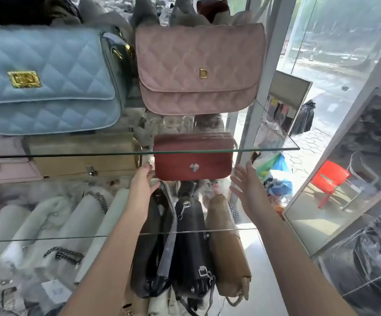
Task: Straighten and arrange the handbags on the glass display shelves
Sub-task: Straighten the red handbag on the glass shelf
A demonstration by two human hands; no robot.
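Observation:
A small red-brown handbag [194, 164] with a silver turn clasp stands upright on the middle glass shelf [59, 237]. My left hand [142, 182] has straight fingers against the bag's lower left corner. My right hand [246, 188] is spread just off the bag's right end, apart from it. On the upper glass shelf [267, 148] stand a light blue quilted bag [46, 80] at the left and a dusty pink quilted bag [198, 67] with a gold D at the right. A tan bag [87, 163] and a pale pink bag [5, 172] stand left of the red bag.
Below the middle shelf lie black bags [189, 242], a brown bag [228, 247] and several pale rolled bags [48, 226] with chains. A white frame post [264, 92] borders the shelves on the right. Beyond it are a glass wall, plastic sacks [276, 176] and a red chair [328, 179].

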